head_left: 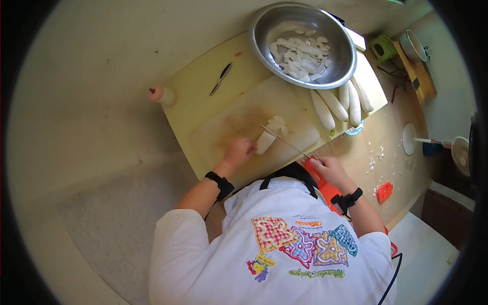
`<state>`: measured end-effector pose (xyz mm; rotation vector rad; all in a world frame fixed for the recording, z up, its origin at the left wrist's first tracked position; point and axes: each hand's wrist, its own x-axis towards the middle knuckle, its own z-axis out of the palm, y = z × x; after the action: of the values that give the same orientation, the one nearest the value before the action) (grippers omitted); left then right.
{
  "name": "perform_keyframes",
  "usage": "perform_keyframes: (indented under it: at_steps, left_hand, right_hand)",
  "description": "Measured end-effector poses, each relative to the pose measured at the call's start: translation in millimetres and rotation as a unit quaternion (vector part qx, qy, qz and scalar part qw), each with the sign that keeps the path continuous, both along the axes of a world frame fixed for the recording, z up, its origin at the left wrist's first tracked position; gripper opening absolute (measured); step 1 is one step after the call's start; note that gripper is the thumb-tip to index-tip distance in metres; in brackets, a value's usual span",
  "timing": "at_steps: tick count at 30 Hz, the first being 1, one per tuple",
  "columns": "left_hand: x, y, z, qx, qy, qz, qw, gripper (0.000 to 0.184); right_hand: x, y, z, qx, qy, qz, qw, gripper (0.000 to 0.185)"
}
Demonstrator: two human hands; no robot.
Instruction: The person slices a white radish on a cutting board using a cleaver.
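Observation:
A peeled piece of white radish lies on the cutting board, with several thin slices at its far end. My left hand has its fingers closed at the near end of this piece, steadying it. In my right hand is the handle of a kitchen knife, whose blade reaches across the radish beside the slices. Beyond the board stands a large metal bowl with many white radish slices in it. Several whole peeled radishes lie below the bowl at the right.
A peeler lies on the yellowish table at the left. At the table's left corner is a pink-topped bottle. On the floor to the right are white scraps, a red plastic bag and a fan.

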<state>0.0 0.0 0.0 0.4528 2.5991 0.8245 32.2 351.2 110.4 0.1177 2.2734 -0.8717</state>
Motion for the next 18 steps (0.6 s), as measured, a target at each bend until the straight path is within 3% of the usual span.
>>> perform_keyframes:
  at_steps: [2, 8, 18]
  left_hand:
    - [11.4, 19.2, -0.8, 0.078, 0.059, 0.004, 0.995, 0.028]
    - [3.4, 29.5, 7.4, 0.061, 0.134, -0.005, 0.989, 0.036]
    - [-2.2, 32.6, -7.5, 0.048, 0.122, -0.032, 0.991, 0.036]
  right_hand:
    - [-7.3, 2.1, 1.5, -0.033, 0.017, -0.006, 0.999, 0.060]
    - [-19.8, -17.4, -12.5, -0.001, 0.006, 0.034, 0.999, 0.062]
    - [-25.3, -23.8, -0.8, 0.030, -0.046, 0.045, 0.997, 0.057]
